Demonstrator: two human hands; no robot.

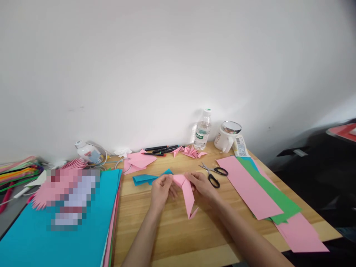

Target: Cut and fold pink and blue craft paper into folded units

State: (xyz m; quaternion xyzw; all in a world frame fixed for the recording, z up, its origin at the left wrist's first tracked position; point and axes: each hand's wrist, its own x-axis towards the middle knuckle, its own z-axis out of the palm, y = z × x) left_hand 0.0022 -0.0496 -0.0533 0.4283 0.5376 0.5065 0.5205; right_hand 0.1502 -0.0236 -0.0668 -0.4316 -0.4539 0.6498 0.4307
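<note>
A folded piece of pink paper (188, 196) is held between my two hands above the wooden table (167, 237). My left hand (161, 189) pinches its upper left corner with thumb and finger. On the other side, my right hand (199, 183) grips the upper right part. A long folded strip hangs down from between them and ends in a small bent point. Just behind my left hand lies a folded blue paper (144, 179). Open black-handled scissors (213, 172) rest right of my right hand.
Pink sheets (250, 187) and green sheets (278, 196) lie at the right. A water bottle (202, 131), a white mug (226, 137), pens (164, 149) and pink folded pieces (190, 151) stand or lie along the wall. Large blue sheets (91, 237) cover the left.
</note>
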